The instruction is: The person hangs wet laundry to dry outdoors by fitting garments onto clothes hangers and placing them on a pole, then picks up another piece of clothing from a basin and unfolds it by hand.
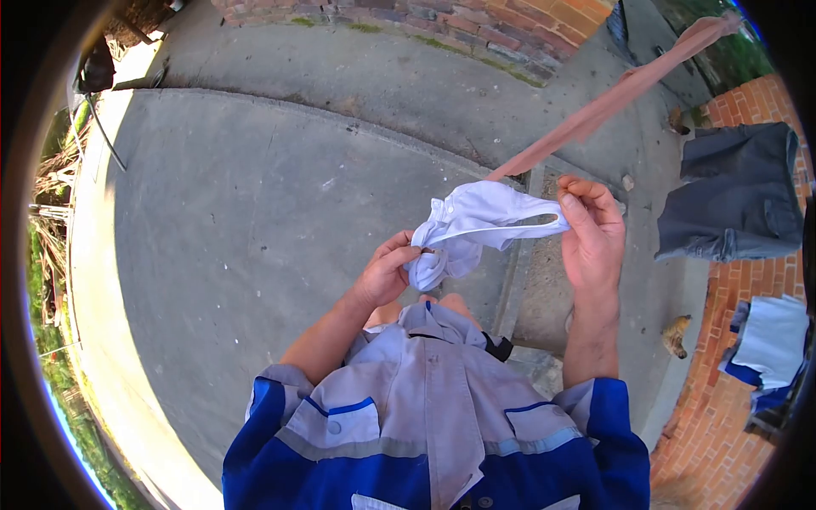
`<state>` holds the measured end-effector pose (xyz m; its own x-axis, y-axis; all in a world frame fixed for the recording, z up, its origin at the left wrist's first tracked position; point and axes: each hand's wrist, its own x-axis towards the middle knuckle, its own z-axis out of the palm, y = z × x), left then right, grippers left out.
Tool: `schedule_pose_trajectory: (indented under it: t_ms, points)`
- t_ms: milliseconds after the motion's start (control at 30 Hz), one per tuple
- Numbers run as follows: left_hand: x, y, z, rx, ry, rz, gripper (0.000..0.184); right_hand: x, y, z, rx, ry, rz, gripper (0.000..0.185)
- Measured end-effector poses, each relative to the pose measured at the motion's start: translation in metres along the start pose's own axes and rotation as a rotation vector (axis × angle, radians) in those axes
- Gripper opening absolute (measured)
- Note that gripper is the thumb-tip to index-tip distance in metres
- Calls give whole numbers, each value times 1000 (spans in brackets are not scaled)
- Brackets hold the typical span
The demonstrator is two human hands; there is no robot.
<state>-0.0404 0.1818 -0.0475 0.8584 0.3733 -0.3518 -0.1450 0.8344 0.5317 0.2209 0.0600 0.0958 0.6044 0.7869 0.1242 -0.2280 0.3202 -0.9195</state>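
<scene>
A bunched white garment (476,217) hangs in the air between my two hands, in front of my body. My left hand (389,270) pinches its crumpled end, thumb on top. At the other side my right hand (592,234) grips a stretched edge between thumb and fingers, beside a narrow gap in the cloth. Folds hide the garment's full shape, so I cannot tell its exact kind.
Grey concrete floor (255,221) spreads below. A pinkish strip (620,93) slants up to the right. Dark shorts (731,195) hang at the right, with a light-blue cloth (772,340) nearer. A brown bird-like shape (677,336) is by the brick paving (714,382).
</scene>
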Motion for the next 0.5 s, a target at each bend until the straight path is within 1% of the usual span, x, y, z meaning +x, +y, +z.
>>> schedule_pose_trajectory:
  t_ms: [67,100,200,233,333,433,500]
  points:
    - [-8,5,1,60,-74,-54,41,6,3,-12,-13,57,-27,19]
    - [-12,11,11,340,-18,-78,46,8,2,-17,-9,87,-24,18]
    - [-22,12,12,916,35,-121,52,12,1,-26,-1,153,-19,18]
    - [-23,14,6,988,11,-195,54,13,2,-29,-2,165,-26,18]
    - [-24,11,-15,780,-122,-326,57,18,4,-38,-17,187,-55,18]
    - [-32,3,-34,344,-172,-319,61,17,9,-47,-62,204,-49,18]
    - [-33,5,-30,110,-161,-224,62,16,15,-52,-80,203,-31,18]
